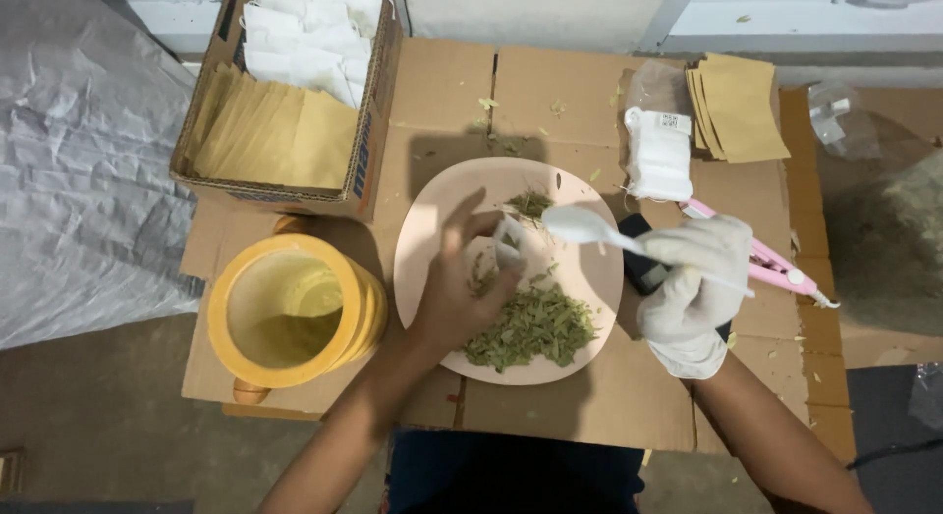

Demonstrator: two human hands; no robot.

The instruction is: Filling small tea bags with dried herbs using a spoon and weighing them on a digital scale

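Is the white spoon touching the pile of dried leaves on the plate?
Apart. The head view shows the white spoon held above bare plate, clear of the dried leaves.

Cardboard box (368, 131), upper left: open top, brown walls, blue-and-red print on side; holds white sachets (309, 33) above tan flat envelopes (270, 131). Small white sachet (496, 254) over pink plate, pinched in bare left hand (457, 298). White sachet bundle (658, 156), upper centre-right, small printed label on top. Tan envelope stack (737, 107) just right of bundle. Clear plastic bag (835, 116), far right.
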